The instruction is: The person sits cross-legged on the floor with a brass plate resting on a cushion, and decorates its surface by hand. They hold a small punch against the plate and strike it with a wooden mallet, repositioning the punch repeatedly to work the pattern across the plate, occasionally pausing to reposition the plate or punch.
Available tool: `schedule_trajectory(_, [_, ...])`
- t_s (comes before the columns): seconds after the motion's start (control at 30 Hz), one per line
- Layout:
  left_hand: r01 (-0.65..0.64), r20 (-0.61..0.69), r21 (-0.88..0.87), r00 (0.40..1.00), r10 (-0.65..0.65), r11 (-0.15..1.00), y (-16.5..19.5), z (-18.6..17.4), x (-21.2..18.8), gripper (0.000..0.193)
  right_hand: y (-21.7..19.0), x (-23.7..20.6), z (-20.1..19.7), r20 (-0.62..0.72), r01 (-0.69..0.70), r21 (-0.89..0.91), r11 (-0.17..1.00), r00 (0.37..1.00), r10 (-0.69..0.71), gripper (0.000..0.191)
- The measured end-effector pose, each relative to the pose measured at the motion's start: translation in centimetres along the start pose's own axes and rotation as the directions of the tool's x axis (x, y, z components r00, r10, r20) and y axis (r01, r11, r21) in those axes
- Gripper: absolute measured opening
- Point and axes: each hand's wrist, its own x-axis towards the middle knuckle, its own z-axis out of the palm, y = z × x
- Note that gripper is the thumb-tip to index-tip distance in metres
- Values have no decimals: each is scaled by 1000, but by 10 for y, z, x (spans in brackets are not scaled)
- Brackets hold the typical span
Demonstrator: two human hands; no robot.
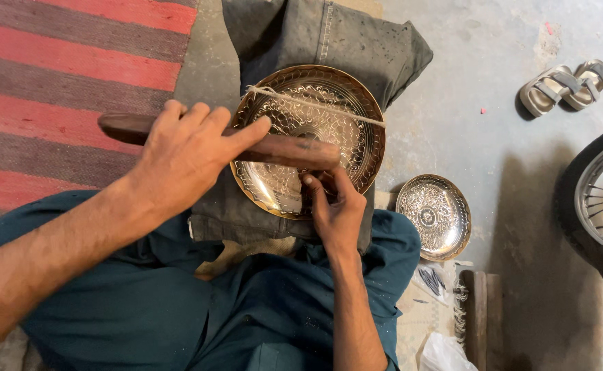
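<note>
Red-and-brown striped woven rug: one, upper left of frame. Grey folded cloth pad: one, upper centre, under the work. Large round engraved brass plate: one, centre of frame on the pad, tilted, scrolled pattern over its face, pale string tied across its upper part. Smaller engraved metal plate: one, right of centre on the concrete floor. Grey sandals: two, upper right. Dark wooden stick: one, lying across the large plate; left hand closed around it. Right hand pinches a small tool, mostly hidden, against the plate's lower part.
</note>
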Motion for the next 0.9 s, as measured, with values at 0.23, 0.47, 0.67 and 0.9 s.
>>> schedule_trajectory(0.23, [13, -58, 75, 998, -9, 997, -5, 4, -2, 56, 1, 1, 2, -22, -7, 29, 1000, 1000, 8, 33])
schedule_trajectory(0.47, [2, -39, 18, 999, -1, 1000, -6, 4, -2, 59, -3, 0, 1, -6, 7, 1, 1000, 1000, -7, 27])
schedule_trajectory(0.67, [-2, -47, 72, 999, 6, 997, -5, 4, -2, 61, -5, 1, 1, -6, -29, 21, 999, 1000, 29, 27])
schedule_trajectory(0.9, [17, -72, -106, 997, -25, 994, -6, 6, -4, 64, -8, 1, 0, -8, -12, 15, 1000, 1000, 12, 28])
